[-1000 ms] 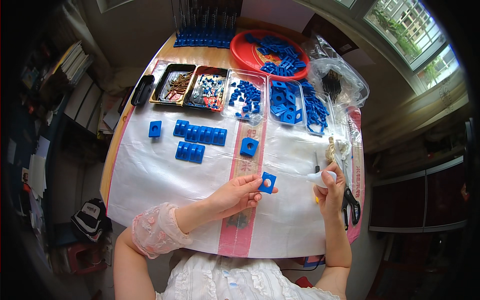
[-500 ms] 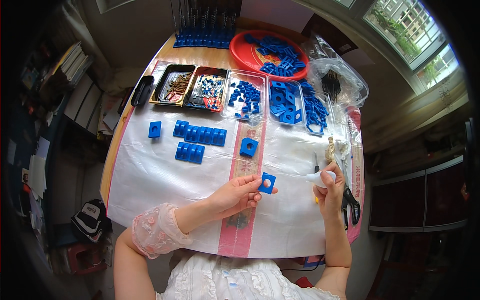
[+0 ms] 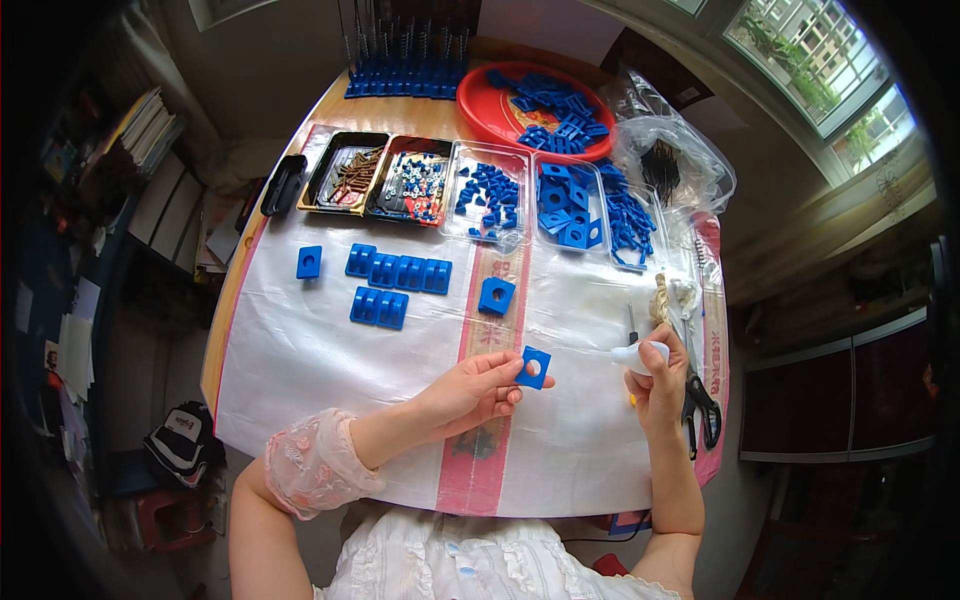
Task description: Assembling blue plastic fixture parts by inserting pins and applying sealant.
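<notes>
My left hand (image 3: 462, 398) pinches a flat blue plastic plate (image 3: 540, 355) with a round hole, holding it above the pink stripe of the table cover. To its right, my right hand (image 3: 661, 392) is closed around a small white squeeze bottle (image 3: 632, 357), whose narrow tip points left toward the plate. Bottle and plate are apart. Beyond my left hand lies a blue block with a hole (image 3: 497, 297). Farther left are another blue piece (image 3: 309, 261), a row of blue curved clips (image 3: 410, 272) and a shorter row (image 3: 379, 307).
Trays of brown screws (image 3: 355, 178), tiny parts (image 3: 415, 178), blue bits (image 3: 488, 190) and blue plates (image 3: 566, 205) line the table's far side. Behind stand a red basin (image 3: 478, 112) and blue pieces with springs (image 3: 405, 80). Black-handled scissors (image 3: 707, 420) and a screwdriver (image 3: 632, 325) lie near my right hand.
</notes>
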Available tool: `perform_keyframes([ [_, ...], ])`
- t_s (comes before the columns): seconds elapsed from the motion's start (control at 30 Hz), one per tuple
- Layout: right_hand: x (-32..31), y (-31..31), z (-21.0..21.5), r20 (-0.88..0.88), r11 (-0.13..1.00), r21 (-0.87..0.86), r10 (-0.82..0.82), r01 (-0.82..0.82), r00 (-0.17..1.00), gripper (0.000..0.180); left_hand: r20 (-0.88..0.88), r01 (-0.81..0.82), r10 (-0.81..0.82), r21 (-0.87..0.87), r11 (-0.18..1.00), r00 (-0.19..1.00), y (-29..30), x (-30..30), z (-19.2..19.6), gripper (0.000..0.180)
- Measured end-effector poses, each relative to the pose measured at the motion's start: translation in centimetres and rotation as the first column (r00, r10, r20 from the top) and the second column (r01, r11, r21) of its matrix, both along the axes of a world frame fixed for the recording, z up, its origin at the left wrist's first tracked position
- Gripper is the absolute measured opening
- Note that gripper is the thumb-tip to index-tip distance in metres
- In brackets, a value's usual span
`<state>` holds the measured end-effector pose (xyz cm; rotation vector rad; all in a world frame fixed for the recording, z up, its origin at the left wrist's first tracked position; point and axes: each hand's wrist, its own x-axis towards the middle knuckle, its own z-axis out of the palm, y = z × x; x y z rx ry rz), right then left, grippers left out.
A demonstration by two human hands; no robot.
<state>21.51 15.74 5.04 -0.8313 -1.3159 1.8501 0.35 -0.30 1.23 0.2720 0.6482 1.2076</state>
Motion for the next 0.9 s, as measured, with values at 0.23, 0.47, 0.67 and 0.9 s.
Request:
perform_keyframes([
  [0.23, 0.0, 0.0, 0.2, -0.006, 1.0, 0.001, 0.001, -0.001, 1.0, 0.019, 0.016, 0.0, 0.0, 0.002, 1.0, 1.0, 0.0, -0.1, 0.0, 0.024],
  [0.47, 0.1, 0.1, 0.0, -0.013, 1.0, -0.012, 0.002, -0.002, 1.0, 0.02, 0.011, -0.004, 0.004, -0.013, 1.0, 1.0, 0.0, 0.0, 0.2, 0.023],
  [0.67, 0.3, 0.5, -0.2, -0.06, 0.997, -0.078, 0.011, -0.016, 0.998, 0.023, 0.038, -0.026, 0.027, -0.026, 0.999, 0.999, 0.0, 0.0, 0.1, 0.023],
  [0.9, 0.5, 1.1, -0.1, -0.067, 0.996, -0.091, 0.009, -0.015, 0.998, 0.022, 0.088, -0.104, 0.109, -0.052, 0.993, 0.99, 0.1, -0.1, -0.3, 0.024],
])
